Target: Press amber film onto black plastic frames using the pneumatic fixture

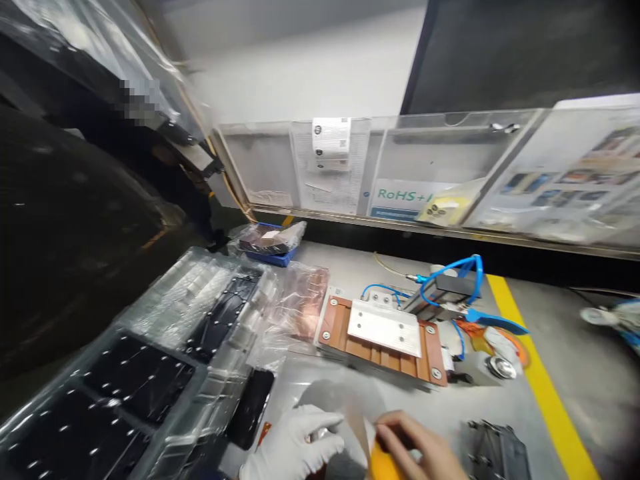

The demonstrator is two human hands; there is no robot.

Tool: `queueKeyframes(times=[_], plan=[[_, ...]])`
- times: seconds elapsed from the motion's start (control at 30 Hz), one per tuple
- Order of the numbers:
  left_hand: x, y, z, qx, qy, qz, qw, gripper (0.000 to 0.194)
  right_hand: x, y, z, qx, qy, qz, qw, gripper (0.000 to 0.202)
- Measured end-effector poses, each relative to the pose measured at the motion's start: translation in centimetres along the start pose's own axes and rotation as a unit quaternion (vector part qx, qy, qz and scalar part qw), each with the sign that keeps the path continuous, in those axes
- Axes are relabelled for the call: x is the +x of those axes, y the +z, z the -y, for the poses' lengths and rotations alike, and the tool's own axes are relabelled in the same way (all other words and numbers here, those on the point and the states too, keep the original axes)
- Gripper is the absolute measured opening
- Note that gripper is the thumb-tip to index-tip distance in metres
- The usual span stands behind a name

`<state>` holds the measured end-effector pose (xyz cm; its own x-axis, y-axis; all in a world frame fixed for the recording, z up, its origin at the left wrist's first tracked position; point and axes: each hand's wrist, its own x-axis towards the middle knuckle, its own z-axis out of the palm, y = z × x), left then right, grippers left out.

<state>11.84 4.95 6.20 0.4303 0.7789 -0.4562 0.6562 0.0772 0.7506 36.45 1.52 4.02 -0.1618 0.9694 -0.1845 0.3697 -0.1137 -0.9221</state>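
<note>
My left hand, in a white glove, is at the bottom edge with its fingers curled around a small shiny part that is mostly hidden. My right hand is bare and pinches a thin translucent film that rises between the two hands. A yellow-orange object sits under the right fingers; what it is I cannot tell. Just beyond the hands lies a copper-coloured fixture with a silver plate screwed on top.
Clear plastic trays of black parts fill the left side under loose wrap. Blue air hoses and a grey cylinder sit behind the fixture. A yellow floor-tape line runs at the right. Document holders line the back wall. A dark ribbed part lies at bottom right.
</note>
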Motion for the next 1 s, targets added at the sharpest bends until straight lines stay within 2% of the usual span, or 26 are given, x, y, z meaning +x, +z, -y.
queueKeyframes(times=[0.07,0.13,0.23,0.3,0.4,0.53,0.67,0.73,0.83,1.0], plan=[[1.3,0.6,-2.5,0.034,0.048,0.053,0.997,0.017,0.4,1.1,1.4,-0.029,0.003,0.032,0.999,0.028],[2.3,1.1,-3.8,0.081,0.055,0.074,0.992,0.019,0.5,1.4,2.1,-0.045,0.016,0.043,0.998,0.027],[3.5,1.4,-4.2,0.114,0.033,0.083,0.989,0.024,0.5,0.5,1.9,-0.039,0.034,0.051,0.997,0.026],[4.4,1.2,-3.8,0.096,0.032,0.073,0.992,0.024,0.4,-0.8,0.8,-0.016,0.055,0.050,0.997,0.027],[6.2,0.4,-3.0,0.005,-0.010,0.005,1.000,0.023,0.5,-2.8,-2.2,0.090,0.127,-0.007,0.988,0.041],[9.0,-1.1,-2.7,-0.121,-0.074,-0.051,0.989,0.027,0.9,-4.2,-5.8,0.246,0.203,-0.110,0.941,0.050],[11.5,-2.0,-3.1,-0.171,-0.067,-0.057,0.981,0.031,2.0,-5.0,-6.2,0.339,0.236,-0.165,0.896,0.043],[12.8,-2.2,-3.3,-0.187,-0.069,-0.044,0.979,0.030,3.0,-5.7,-5.7,0.320,0.231,-0.178,0.901,0.042],[15.0,-2.4,-3.4,-0.199,-0.076,-0.016,0.977,0.031,5.2,-7.0,-5.6,0.244,0.211,-0.188,0.928,0.049],[18.5,-2.9,-3.2,-0.175,-0.083,-0.009,0.981,0.034,8.8,-8.8,-7.5,0.207,0.231,-0.176,0.934,0.050]])
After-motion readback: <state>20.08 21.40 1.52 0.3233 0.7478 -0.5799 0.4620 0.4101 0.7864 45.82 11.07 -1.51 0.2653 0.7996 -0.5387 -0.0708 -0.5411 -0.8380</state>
